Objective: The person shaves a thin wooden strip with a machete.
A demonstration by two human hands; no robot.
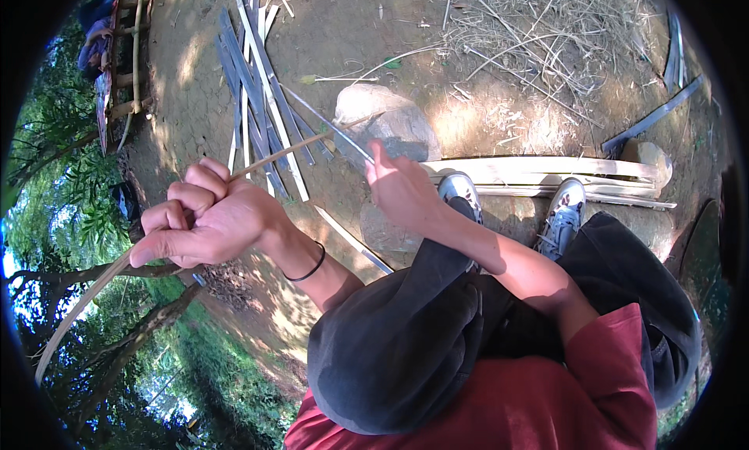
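My left hand [211, 220] is closed in a fist around a long, thin bamboo strip [289, 150]. One end of the strip curves down past my thumb to the lower left. Its other end reaches up and right over a large stone [386, 120]. A knife [353, 142] with a narrow metal blade is gripped in my right hand [402, 188], whose fingers wrap a handle that is hidden. The blade points to the upper left and crosses the strip; whether it bites into it I cannot tell.
Dark and pale split strips [261, 83] lie piled on the bare ground ahead. Thin shavings [538, 36] are heaped at the far right. Pale split bamboo lengths [546, 169] rest by my shoes [563, 208]. Someone [95, 48] is at the far left, beside a wooden frame [129, 60].
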